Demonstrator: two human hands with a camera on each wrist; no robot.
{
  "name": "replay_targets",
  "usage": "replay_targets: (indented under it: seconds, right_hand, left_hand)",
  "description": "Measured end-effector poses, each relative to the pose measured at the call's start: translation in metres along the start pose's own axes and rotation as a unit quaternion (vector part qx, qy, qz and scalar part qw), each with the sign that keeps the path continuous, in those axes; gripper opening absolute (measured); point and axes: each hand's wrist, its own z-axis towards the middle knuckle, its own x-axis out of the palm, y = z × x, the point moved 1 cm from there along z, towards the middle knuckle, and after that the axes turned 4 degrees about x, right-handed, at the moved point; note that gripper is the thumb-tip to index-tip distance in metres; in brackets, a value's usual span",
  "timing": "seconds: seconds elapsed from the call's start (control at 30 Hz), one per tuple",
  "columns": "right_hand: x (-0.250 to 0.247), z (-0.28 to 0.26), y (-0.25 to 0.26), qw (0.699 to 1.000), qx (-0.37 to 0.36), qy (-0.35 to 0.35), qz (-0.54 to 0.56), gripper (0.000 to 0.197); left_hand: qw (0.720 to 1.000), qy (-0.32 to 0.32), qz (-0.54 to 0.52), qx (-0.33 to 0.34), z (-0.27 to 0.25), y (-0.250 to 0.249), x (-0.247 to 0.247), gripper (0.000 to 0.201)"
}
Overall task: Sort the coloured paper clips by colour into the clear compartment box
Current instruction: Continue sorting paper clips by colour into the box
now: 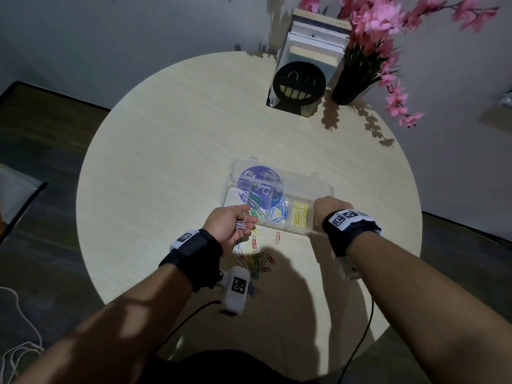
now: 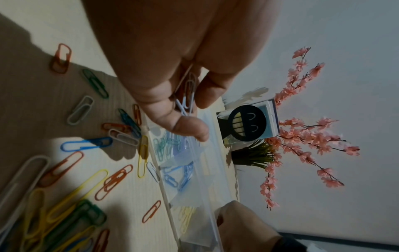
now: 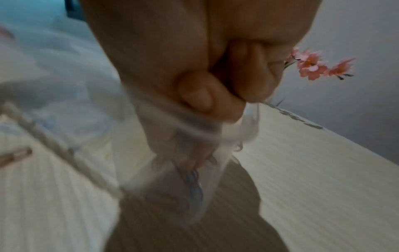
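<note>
The clear compartment box lies open on the round table, its lid folded back. Its cells hold white, green, blue and yellow clips. My left hand hovers at the box's left front corner and pinches a few white clips between thumb and fingers. My right hand grips the box's right end, fingers curled over its wall. A mixed pile of loose clips lies on the table in front of the box, partly under my left wrist.
A book holder with a black smiley plate and a dark vase of pink flowers stand at the table's far right. Single red clips lie between pile and box. Cables hang off the table's near edge.
</note>
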Motion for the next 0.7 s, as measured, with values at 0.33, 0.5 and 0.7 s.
replay_targets:
  seconds: [0.33,0.5,0.7]
  right_hand:
    - [-0.019,-0.007,-0.042,0.978,0.048,0.044,0.197,0.011]
    - [-0.009,-0.002,-0.028,0.98,0.051,0.037,0.187,0.02]
    - [-0.005,0.002,-0.02,0.994,0.032,0.02,0.101,0.006]
  left_hand:
    - [1.0,0.004,-0.002,0.001,0.003,0.0,0.001,0.026]
    - [1.0,0.007,0.0,0.001,0.003,0.0,0.001,0.026]
    - [1.0,0.009,0.005,0.006,0.003,0.0,-0.001,0.026]
